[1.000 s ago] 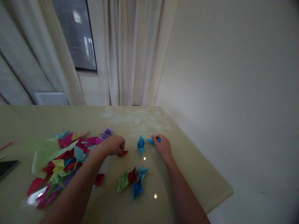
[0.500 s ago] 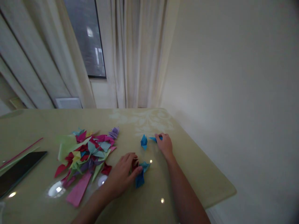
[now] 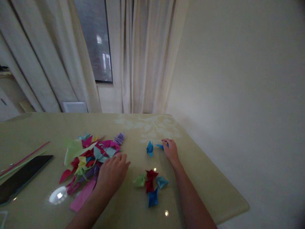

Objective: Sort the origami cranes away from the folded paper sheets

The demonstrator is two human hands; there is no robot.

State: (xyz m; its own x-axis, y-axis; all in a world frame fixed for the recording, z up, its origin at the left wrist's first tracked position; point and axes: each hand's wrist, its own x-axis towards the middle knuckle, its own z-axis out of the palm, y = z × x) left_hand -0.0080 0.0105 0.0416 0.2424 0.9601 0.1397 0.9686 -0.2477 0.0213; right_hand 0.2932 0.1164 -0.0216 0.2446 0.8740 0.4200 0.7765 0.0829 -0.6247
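Observation:
My left hand point(image 3: 111, 173) lies flat on the table with its fingers stretched out and nothing in it, beside a heap of coloured folded papers point(image 3: 91, 157). My right hand point(image 3: 170, 149) rests farther right, its fingers closed on a small blue folded paper point(image 3: 160, 146). A blue paper figure point(image 3: 150, 148) stands just left of that hand. Between my arms sits a small cluster: a red folded piece point(image 3: 150, 179), a green one point(image 3: 140, 180), a light blue one point(image 3: 162, 182) and a darker blue one point(image 3: 152, 197).
A dark phone point(image 3: 21, 178) and thin pink sticks point(image 3: 26, 155) lie at the table's left. A pink paper strip point(image 3: 82, 197) lies near my left forearm. The table's right edge point(image 3: 214, 168) borders a pale wall; curtains and a window stand behind.
My left hand let go of the red piece at the small cluster and moved back left toward the heap. The right hand stayed put on the blue paper.

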